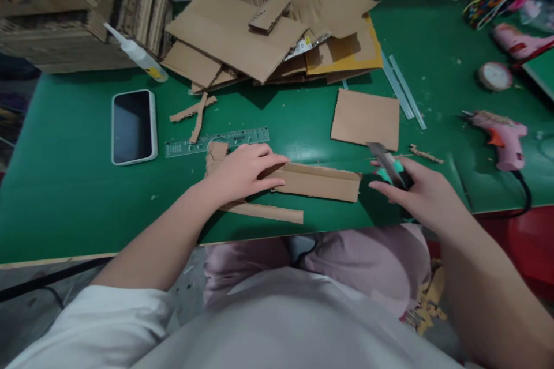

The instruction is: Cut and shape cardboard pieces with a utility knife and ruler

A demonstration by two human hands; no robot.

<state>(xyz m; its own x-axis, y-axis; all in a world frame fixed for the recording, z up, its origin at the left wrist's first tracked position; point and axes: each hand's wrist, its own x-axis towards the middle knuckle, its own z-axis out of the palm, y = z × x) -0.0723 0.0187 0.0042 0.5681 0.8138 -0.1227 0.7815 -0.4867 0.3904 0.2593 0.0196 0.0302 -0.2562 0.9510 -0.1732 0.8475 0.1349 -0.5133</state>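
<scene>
My left hand [246, 170] rests over a folded cardboard strip [322, 183], with thumb and index finger at its near end, holding it against the table. Beneath and beside that hand lie another cardboard scrap [216, 155] and a narrow cardboard strip [268, 211]. A utility knife [392, 167] with black and turquoise handle is gripped in my right hand [422, 190], its blade pointing up and left, apart from the strip. Just beyond the blade is a square cardboard piece [366, 118]. A clear ruler [242, 137] lies behind my left hand.
On the green table [78, 202] are a phone [134, 127], a glue bottle [141, 57], cardboard scraps [201, 112], a heap of cardboard sheets [238, 29] and clear glue sticks [402, 89]. At right lie a tape roll [494, 76] and a corded pink glue gun [504, 135].
</scene>
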